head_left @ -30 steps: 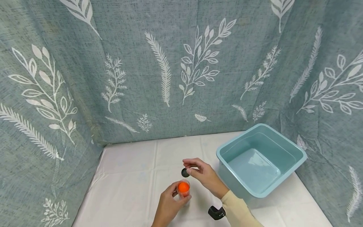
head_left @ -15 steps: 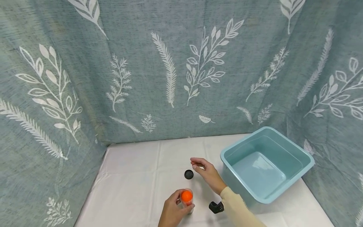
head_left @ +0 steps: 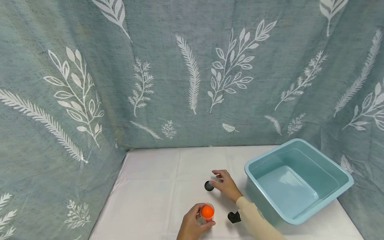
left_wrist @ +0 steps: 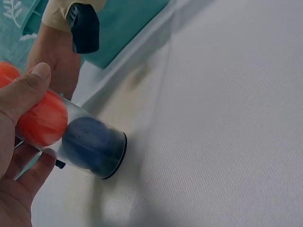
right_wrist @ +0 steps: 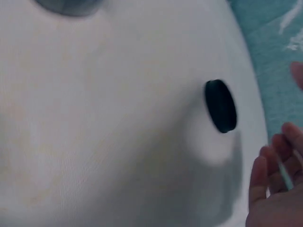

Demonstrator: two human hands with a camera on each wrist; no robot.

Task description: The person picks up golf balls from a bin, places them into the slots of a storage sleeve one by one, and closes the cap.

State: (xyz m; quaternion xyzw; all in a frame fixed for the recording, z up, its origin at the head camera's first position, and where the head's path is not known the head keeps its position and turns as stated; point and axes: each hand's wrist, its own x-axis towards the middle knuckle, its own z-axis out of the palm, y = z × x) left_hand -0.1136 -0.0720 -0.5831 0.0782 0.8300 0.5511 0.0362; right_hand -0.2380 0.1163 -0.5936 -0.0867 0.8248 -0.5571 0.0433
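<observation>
My left hand (head_left: 193, 222) grips a clear plastic tube (left_wrist: 78, 111), thumb on one side and fingers on the other. Inside, an orange ball (head_left: 207, 211) fills the top in the head view. The left wrist view shows a second orange-red ball (left_wrist: 45, 120) lower down and a dark blue ball (left_wrist: 89, 142) near the black-rimmed bottom. Beyond the tube, a round black lid (head_left: 209, 186) lies on the white cloth. My right hand (head_left: 225, 186) hovers just right of this lid, fingers loosely bent and holding nothing; the right wrist view shows a gap between them.
A light blue plastic basin (head_left: 298, 181) stands to the right, close to the right forearm. A black device (head_left: 234, 217) sits at the right wrist. A patterned grey-green curtain (head_left: 168, 83) encloses the table's back and sides.
My right hand has let go of the black lid, which now lies on the cloth. The left hand has brought the tube slightly nearer the body. The whole head view has shifted.
</observation>
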